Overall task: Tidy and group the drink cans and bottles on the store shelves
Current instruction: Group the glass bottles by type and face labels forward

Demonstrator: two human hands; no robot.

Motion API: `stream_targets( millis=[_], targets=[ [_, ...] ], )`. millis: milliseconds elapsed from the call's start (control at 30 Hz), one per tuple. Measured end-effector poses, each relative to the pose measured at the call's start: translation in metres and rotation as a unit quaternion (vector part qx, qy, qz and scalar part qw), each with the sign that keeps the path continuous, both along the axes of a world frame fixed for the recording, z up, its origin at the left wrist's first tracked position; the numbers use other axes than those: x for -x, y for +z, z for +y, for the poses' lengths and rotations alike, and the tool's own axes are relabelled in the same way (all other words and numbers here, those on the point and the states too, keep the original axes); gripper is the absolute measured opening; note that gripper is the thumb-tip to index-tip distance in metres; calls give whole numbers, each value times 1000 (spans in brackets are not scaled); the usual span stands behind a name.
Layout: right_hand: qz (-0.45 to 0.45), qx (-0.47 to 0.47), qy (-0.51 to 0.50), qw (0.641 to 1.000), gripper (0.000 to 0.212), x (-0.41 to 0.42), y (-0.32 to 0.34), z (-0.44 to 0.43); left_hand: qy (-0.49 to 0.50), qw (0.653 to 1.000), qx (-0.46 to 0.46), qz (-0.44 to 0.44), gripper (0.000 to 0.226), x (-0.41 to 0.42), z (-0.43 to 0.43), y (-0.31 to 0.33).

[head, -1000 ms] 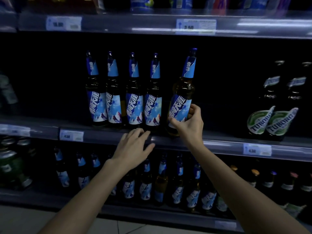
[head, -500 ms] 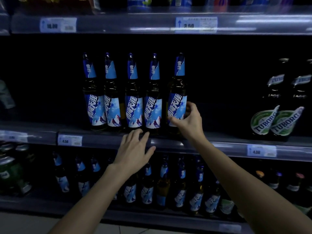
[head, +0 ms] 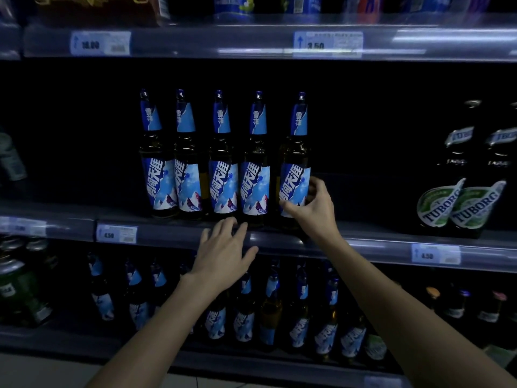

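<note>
Four blue-label bottles (head: 204, 161) stand in a row on the middle shelf (head: 279, 239). The left hand (head: 223, 253) rests flat and spread on the shelf edge, holding nothing. The right hand (head: 313, 208) wraps the fifth bottle (head: 295, 163) at its base; best to nudge it snug against its neighbour, label facing forward, upright before letting go.

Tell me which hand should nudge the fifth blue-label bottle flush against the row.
Right. The right hand is wrapped around that bottle; the left hand lies flat on the shelf edge.
</note>
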State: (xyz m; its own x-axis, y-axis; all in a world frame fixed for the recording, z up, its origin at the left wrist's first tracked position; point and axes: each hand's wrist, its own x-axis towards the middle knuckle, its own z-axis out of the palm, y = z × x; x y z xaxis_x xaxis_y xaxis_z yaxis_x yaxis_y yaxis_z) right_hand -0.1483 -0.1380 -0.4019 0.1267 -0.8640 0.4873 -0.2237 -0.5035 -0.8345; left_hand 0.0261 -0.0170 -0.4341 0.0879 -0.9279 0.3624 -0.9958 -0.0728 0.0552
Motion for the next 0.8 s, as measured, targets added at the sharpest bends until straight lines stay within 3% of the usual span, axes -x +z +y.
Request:
stream_targets(
  millis=[433, 633, 800],
  targets=[
    [24, -24, -30, 999, 88, -10, -1, 19, -10, 993, 24, 118, 61, 0, 9, 14],
    [29, 11, -102, 994, 76, 0, 1, 49, 3, 983, 40, 178, 57, -4, 30, 25],
    [62, 79, -95, 990, 54, -5, 1, 84, 28, 972, 79, 221, 50, -12, 54, 41]
  ],
)
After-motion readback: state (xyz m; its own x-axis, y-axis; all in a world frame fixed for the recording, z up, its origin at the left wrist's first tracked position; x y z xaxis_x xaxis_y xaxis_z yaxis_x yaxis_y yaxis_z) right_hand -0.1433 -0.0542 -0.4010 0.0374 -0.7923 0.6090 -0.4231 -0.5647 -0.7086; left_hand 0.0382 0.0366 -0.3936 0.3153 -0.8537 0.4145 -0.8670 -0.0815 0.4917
